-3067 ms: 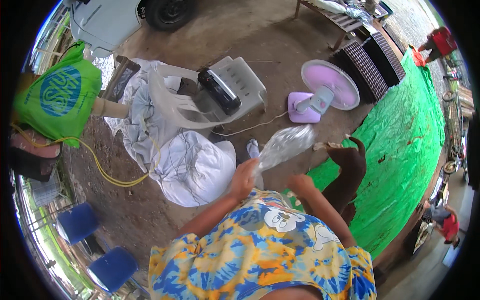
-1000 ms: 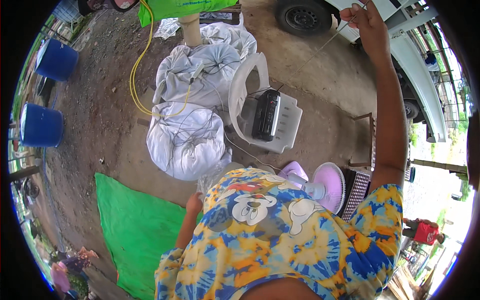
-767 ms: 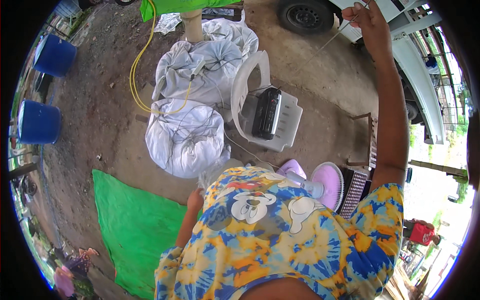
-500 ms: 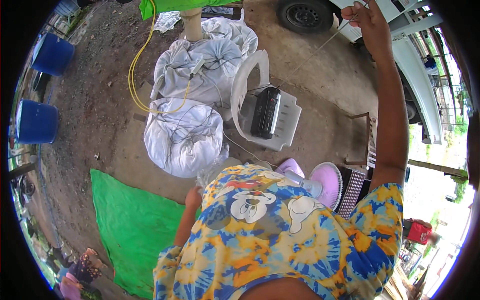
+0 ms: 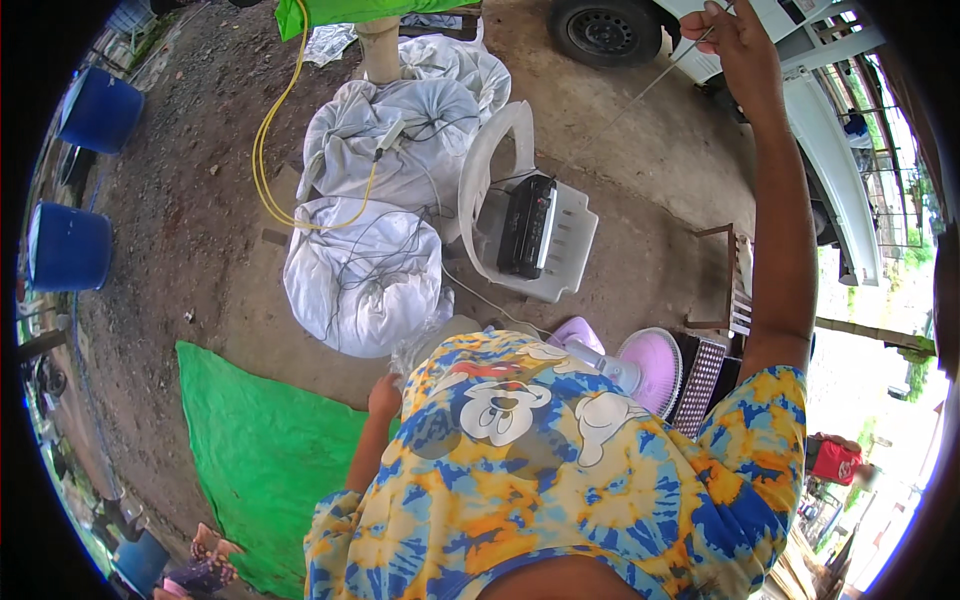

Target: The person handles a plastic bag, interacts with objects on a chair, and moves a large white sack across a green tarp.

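Observation:
My right hand (image 5: 735,45) is raised high at the upper right, fingers pinched round a thin metal antenna (image 5: 655,82). The antenna slants down and left toward a black radio (image 5: 527,225); its lower stretch is hard to make out against the floor. The radio rests on the seat of a white plastic chair (image 5: 573,240). Low beside my shirt, my left hand (image 5: 385,396) is closed at the edge of a crumpled clear plastic bag (image 5: 412,350). Some of its fingers are hidden.
White cloth-covered bundles (image 5: 365,275) with dark cables stand left of the chair. A yellow cord (image 5: 262,165) loops beside them. A pink fan (image 5: 650,370) is close by my right side. A green sheet (image 5: 265,450), blue tubs (image 5: 70,245) and a white vehicle (image 5: 815,130) surround the spot.
Both hands keep nearly the same places and grips. The view has shifted slightly, so chair and bundles sit a little further left. At the lower left, a person's patterned clothing has moved down and right.

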